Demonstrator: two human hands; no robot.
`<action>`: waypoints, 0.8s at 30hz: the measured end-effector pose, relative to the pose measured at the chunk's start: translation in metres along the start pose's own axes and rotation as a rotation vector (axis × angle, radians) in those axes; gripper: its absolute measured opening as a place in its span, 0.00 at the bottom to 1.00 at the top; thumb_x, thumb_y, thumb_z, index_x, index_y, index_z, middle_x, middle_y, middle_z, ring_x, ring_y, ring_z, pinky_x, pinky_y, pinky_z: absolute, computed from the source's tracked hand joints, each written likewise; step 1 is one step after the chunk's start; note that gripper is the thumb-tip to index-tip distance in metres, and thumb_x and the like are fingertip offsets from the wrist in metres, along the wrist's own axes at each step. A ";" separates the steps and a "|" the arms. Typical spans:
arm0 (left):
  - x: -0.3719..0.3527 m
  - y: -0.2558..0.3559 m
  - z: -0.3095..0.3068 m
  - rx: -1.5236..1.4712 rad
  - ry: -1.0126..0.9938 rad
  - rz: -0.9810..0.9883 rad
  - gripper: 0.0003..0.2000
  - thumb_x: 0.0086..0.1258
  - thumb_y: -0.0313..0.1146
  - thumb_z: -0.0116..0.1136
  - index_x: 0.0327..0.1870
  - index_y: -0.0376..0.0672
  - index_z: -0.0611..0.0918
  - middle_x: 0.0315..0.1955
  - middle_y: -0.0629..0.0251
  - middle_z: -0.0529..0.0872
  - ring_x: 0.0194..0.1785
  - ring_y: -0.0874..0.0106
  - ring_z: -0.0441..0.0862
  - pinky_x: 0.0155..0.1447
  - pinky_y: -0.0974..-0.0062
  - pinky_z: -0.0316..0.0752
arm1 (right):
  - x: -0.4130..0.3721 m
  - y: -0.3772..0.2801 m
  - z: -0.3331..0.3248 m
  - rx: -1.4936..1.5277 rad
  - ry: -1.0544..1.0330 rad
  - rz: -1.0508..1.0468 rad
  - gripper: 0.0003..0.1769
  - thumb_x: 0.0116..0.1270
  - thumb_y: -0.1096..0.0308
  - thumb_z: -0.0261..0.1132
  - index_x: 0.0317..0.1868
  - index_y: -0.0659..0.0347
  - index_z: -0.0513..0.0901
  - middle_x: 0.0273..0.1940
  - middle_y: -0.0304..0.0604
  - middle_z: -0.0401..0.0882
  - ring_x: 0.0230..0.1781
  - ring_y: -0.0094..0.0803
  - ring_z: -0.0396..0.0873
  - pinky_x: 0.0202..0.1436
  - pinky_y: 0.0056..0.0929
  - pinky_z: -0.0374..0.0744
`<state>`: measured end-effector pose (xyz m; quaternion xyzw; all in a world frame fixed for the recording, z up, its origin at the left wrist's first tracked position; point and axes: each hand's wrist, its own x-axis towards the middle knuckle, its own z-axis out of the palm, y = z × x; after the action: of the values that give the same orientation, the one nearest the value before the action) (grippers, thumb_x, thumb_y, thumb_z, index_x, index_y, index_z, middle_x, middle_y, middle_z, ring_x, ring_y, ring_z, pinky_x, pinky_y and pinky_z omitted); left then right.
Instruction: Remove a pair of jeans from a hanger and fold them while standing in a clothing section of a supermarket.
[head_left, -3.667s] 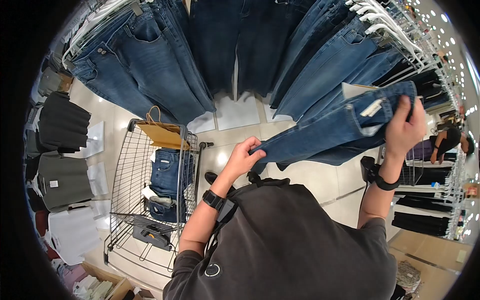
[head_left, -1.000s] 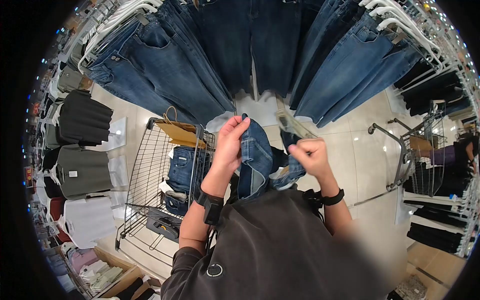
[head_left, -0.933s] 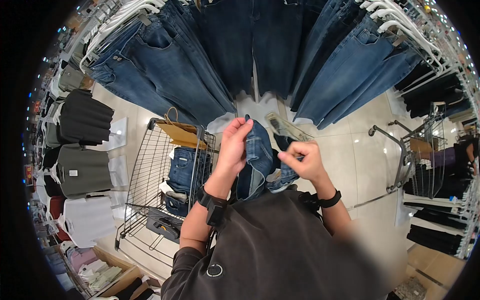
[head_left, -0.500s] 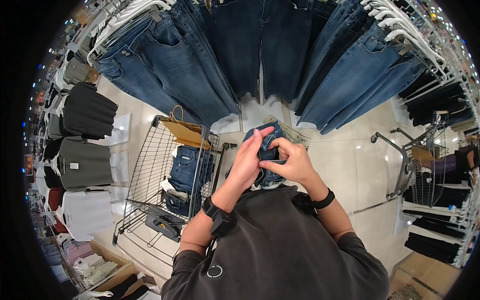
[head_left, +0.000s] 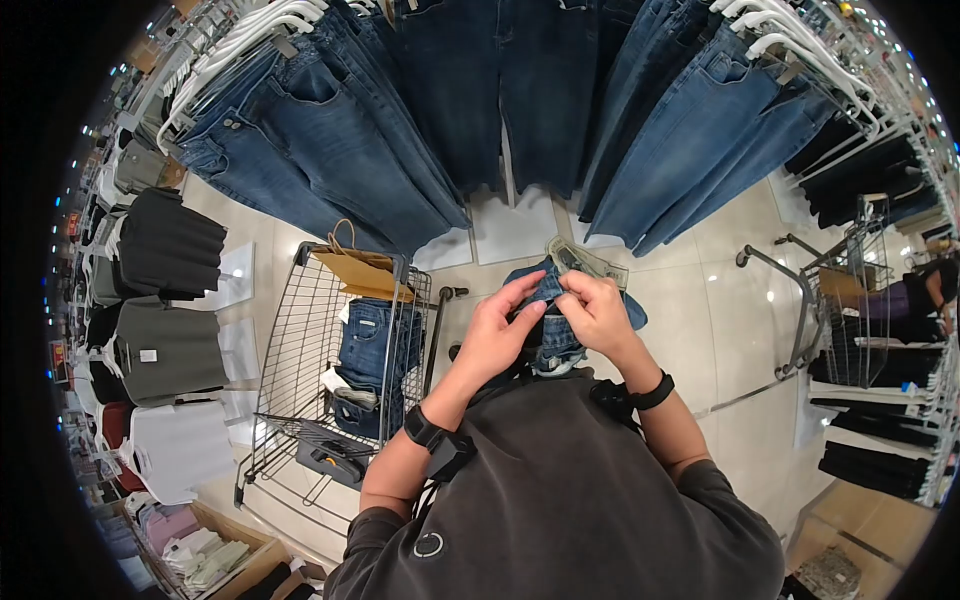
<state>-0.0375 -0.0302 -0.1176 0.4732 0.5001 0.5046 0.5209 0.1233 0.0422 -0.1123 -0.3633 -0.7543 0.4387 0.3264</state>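
A pair of blue jeans [head_left: 562,338], bunched and folded, is in front of my chest. My right hand [head_left: 598,314] pinches its upper edge between thumb and curled fingers. On the other side, my left hand [head_left: 503,328] has its fingers and thumb bent around the denim, the tips close to the right hand's. Just beyond my fingers, a pale green printed paper tag [head_left: 592,262], patterned like a banknote, sticks out from the jeans. The lower part of the jeans is hidden by my hands and body.
A wire shopping cart [head_left: 285,345] stands at my left, with folded jeans [head_left: 372,345] and a brown paper bag [head_left: 365,275] in it. Jeans on white hangers [head_left: 300,150] hang ahead. Shirts [head_left: 168,350] line the left. Another cart [head_left: 845,300] and a person [head_left: 925,300] are at the right.
My left hand's stretched fingers have bent and moved down a little. My right hand has closed to a pinch on the denim. The printed tag has shifted slightly right with the jeans.
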 end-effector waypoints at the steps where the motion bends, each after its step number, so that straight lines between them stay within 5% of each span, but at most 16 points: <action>1: -0.002 0.007 0.002 0.082 0.065 -0.054 0.15 0.72 0.29 0.55 0.57 0.33 0.78 0.46 0.58 0.86 0.48 0.76 0.80 0.52 0.77 0.73 | -0.001 0.002 0.000 0.000 -0.008 -0.022 0.07 0.58 0.73 0.58 0.26 0.67 0.72 0.13 0.47 0.63 0.12 0.30 0.63 0.19 0.32 0.63; 4: 0.000 0.012 0.001 0.326 0.087 0.023 0.13 0.72 0.32 0.55 0.50 0.33 0.81 0.35 0.63 0.86 0.37 0.79 0.79 0.41 0.79 0.73 | -0.001 0.009 -0.005 0.035 -0.047 -0.044 0.06 0.58 0.74 0.58 0.25 0.67 0.72 0.13 0.46 0.63 0.13 0.28 0.63 0.20 0.32 0.62; 10: 0.004 -0.005 -0.014 -0.077 0.076 -0.058 0.13 0.76 0.37 0.52 0.32 0.37 0.79 0.20 0.84 0.70 0.26 0.87 0.61 0.29 0.84 0.60 | -0.002 0.010 -0.014 0.081 -0.164 0.038 0.04 0.56 0.76 0.59 0.26 0.67 0.74 0.12 0.37 0.60 0.14 0.22 0.57 0.20 0.27 0.58; 15: -0.002 0.011 -0.018 -0.404 -0.012 -0.186 0.13 0.78 0.38 0.49 0.34 0.41 0.79 0.27 0.83 0.74 0.31 0.90 0.65 0.37 0.88 0.64 | -0.003 0.005 -0.009 0.166 -0.142 0.133 0.06 0.60 0.72 0.64 0.29 0.66 0.79 0.12 0.29 0.58 0.15 0.16 0.54 0.20 0.25 0.56; 18: -0.002 0.013 -0.024 -0.418 -0.039 -0.217 0.13 0.78 0.39 0.49 0.35 0.41 0.79 0.27 0.81 0.75 0.31 0.90 0.66 0.38 0.88 0.65 | -0.006 0.004 -0.004 0.277 -0.253 0.183 0.11 0.63 0.65 0.67 0.31 0.66 0.81 0.13 0.27 0.58 0.16 0.14 0.54 0.20 0.24 0.55; 24: -0.004 0.010 -0.036 -0.167 -0.018 -0.123 0.08 0.73 0.35 0.57 0.39 0.38 0.80 0.28 0.79 0.78 0.33 0.88 0.70 0.38 0.86 0.68 | -0.006 0.001 0.007 0.481 -0.285 0.250 0.14 0.70 0.66 0.61 0.27 0.68 0.79 0.20 0.24 0.69 0.21 0.12 0.60 0.23 0.20 0.59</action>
<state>-0.0739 -0.0343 -0.1093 0.4009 0.4800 0.5072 0.5930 0.1214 0.0346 -0.1174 -0.3002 -0.6164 0.6882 0.2373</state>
